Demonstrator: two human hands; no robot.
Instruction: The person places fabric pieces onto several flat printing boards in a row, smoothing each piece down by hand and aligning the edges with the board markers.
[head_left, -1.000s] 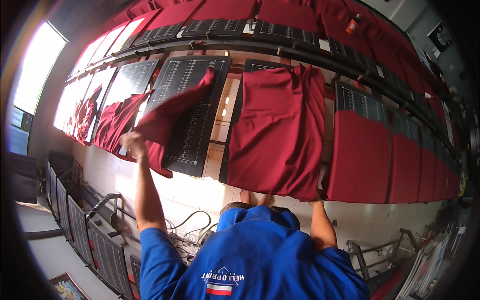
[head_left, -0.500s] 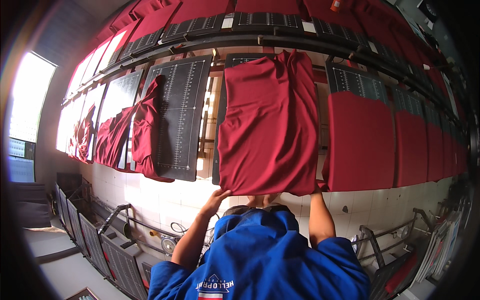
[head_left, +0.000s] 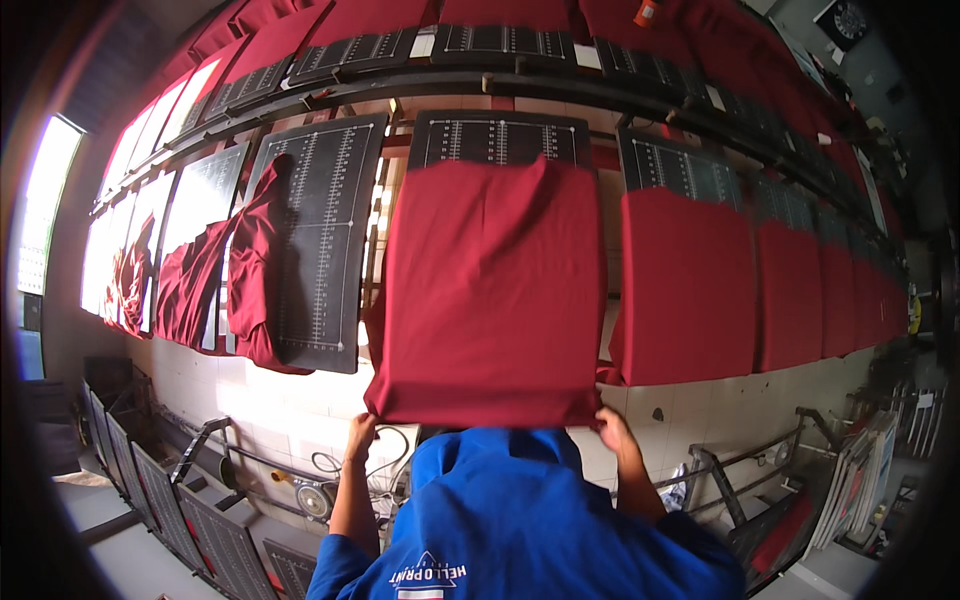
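A dark red shirt (head_left: 490, 290) is stretched over a black board (head_left: 500, 135) marked with white ruler scales. The board's far end shows bare beyond the cloth. My left hand (head_left: 362, 435) grips the shirt's near left corner, fingers closed on the hem. At the near right corner, my right hand (head_left: 612, 428) pinches the same hem. The cloth lies fairly smooth, with light creases toward its far end. Loose fabric hangs down along the board's left side.
On the left, a similar board (head_left: 325, 220) has a bunched red cloth (head_left: 258, 270) along its left side. To the right, another board carries a flat red shirt (head_left: 688, 290). A dark metal rail (head_left: 440, 82) runs behind. A cable and round fan-like device (head_left: 314, 500) lie lower left.
Both hands have drawn the hem toward me. The shirt has slid nearer, baring the board's far end, and its deep folds have flattened. The view has shifted slightly to the right.
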